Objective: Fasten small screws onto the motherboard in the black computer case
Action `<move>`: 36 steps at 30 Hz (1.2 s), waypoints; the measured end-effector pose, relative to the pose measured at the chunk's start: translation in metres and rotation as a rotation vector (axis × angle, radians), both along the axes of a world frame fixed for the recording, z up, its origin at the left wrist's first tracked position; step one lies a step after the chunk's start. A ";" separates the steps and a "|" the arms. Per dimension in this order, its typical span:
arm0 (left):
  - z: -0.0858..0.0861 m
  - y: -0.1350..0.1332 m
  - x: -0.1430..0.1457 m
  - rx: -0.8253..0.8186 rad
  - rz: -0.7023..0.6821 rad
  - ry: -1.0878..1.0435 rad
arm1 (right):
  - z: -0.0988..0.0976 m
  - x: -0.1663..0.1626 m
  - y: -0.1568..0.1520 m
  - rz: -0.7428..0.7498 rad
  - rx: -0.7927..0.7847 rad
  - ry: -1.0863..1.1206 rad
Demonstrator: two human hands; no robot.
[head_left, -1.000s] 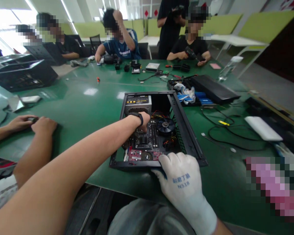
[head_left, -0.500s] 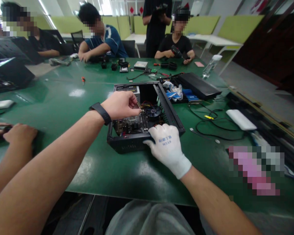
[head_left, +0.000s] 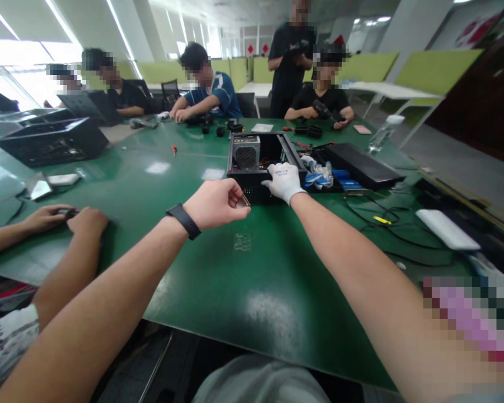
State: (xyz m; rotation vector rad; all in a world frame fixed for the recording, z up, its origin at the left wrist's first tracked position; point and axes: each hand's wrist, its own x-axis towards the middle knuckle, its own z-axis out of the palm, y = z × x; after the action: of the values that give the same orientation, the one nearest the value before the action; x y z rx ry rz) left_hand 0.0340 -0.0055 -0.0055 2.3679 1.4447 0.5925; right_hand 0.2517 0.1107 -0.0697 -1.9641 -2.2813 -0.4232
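My bare left hand (head_left: 216, 204), with a dark band on its wrist, pinches a small thin processor chip (head_left: 246, 200) with a gold-coloured edge between thumb and fingers. It hovers over the table just in front of an open black computer case (head_left: 256, 195). My right hand (head_left: 284, 182), in a white glove, is closed over the near wall of that case, thumb outside. Inside, a grey power supply (head_left: 247, 154) shows at the back left. The near wall and my glove hide most of the case's interior.
Right of the case lie blue-and-white gloves (head_left: 319, 173), a black panel (head_left: 359, 164), cables and a white power bank (head_left: 447, 229). A neighbour's hands (head_left: 86, 224) work at the left. Other people sit across the green table (head_left: 235, 291). A water bottle (head_left: 386, 134) stands far right.
The case has slid away from me across the table with my right hand on it. My left hand has come out from over the case to its near side, still pinching the chip.
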 end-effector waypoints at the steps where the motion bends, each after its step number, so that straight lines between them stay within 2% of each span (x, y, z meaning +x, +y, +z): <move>1: -0.002 -0.001 -0.003 0.000 0.010 0.000 | 0.001 0.000 0.005 -0.004 -0.005 -0.006; 4: -0.004 -0.003 -0.012 0.022 0.040 0.008 | 0.005 -0.002 0.009 -0.006 -0.028 -0.016; 8: 0.003 0.000 -0.024 0.067 0.080 0.008 | 0.006 -0.007 -0.010 -0.001 -0.041 -0.018; 14: 0.021 0.015 -0.017 0.180 0.099 0.085 | -0.004 -0.014 -0.083 0.032 -0.001 -0.011; 17: 0.020 0.027 0.000 0.177 0.056 0.201 | -0.008 -0.015 -0.130 0.062 0.016 -0.012; 22: -0.006 0.044 0.036 0.082 -0.023 0.493 | -0.009 -0.014 -0.205 0.102 0.017 -0.012; 27: -0.033 0.047 0.060 -0.101 -0.143 0.744 | -0.008 -0.013 -0.262 0.139 -0.002 0.030; 31: -0.046 0.041 0.072 -0.157 -0.215 0.890 | -0.011 -0.014 -0.290 0.158 -0.011 0.085; 36: -0.065 0.039 0.079 -0.258 -0.280 0.977 | -0.012 -0.015 -0.300 0.161 -0.004 0.137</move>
State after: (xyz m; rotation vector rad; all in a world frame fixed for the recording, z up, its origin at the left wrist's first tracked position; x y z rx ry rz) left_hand 0.1131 0.0335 -0.0705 2.6553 1.3031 -0.8923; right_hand 0.2369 -0.1890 -0.0817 -1.7350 -2.3321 -0.2600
